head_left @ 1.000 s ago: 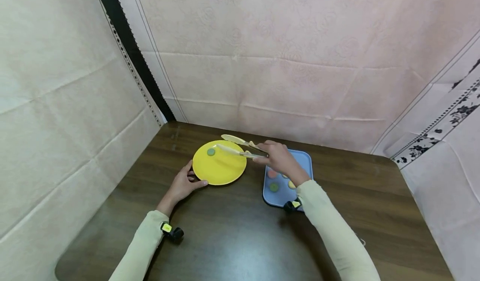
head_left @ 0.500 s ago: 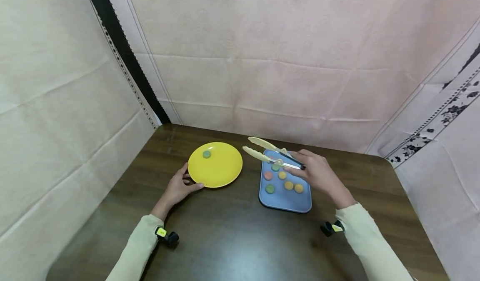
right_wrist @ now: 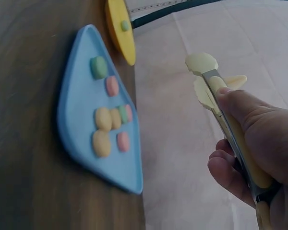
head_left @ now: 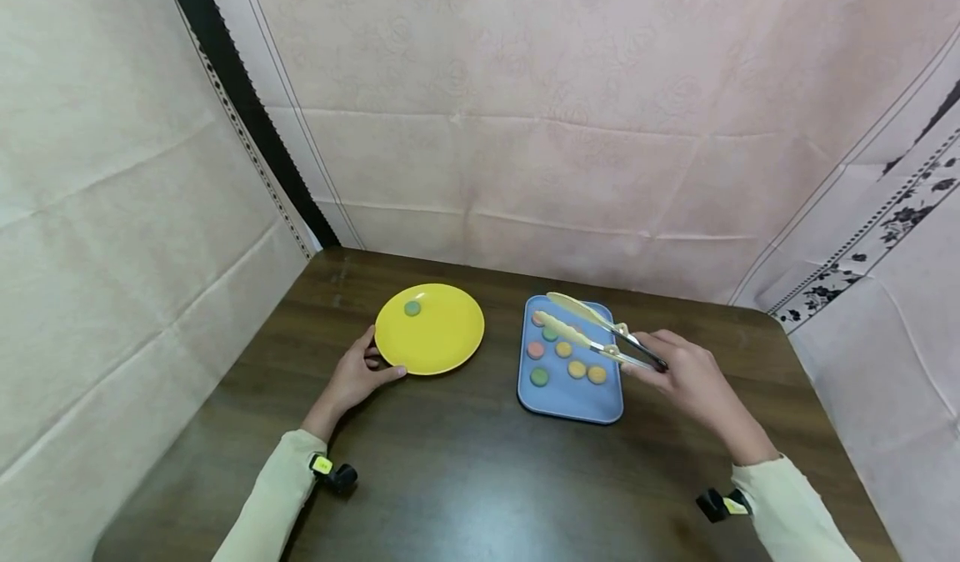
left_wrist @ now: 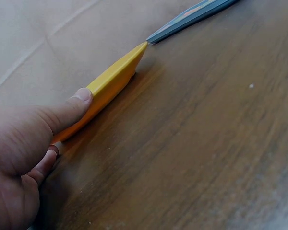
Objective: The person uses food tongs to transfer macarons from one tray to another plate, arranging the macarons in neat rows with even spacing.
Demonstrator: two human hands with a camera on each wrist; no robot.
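Observation:
My left hand holds the near left rim of a round yellow plate. In the left wrist view the thumb lies along the plate's rim, other fingers low beside it. One green macaron sits near the plate's far side. My right hand grips tongs with pale yellow tips. Nothing shows between the tips, which stand apart over a blue tray. On this tray lie several macarons: green, pink and yellow. From the head, the tongs partly cover those at the back.
The brown wooden table carries the plate on the left and the tray on the right, with a gap between them. Pale patterned cloth hangs behind the table's far edge and along both sides. Each wrist wears a small black camera.
The right hand has swung the tongs rightward from over the plate to over the tray, uncovering the tray's front. The left hand stays at the plate's rim. The head view has shifted slightly.

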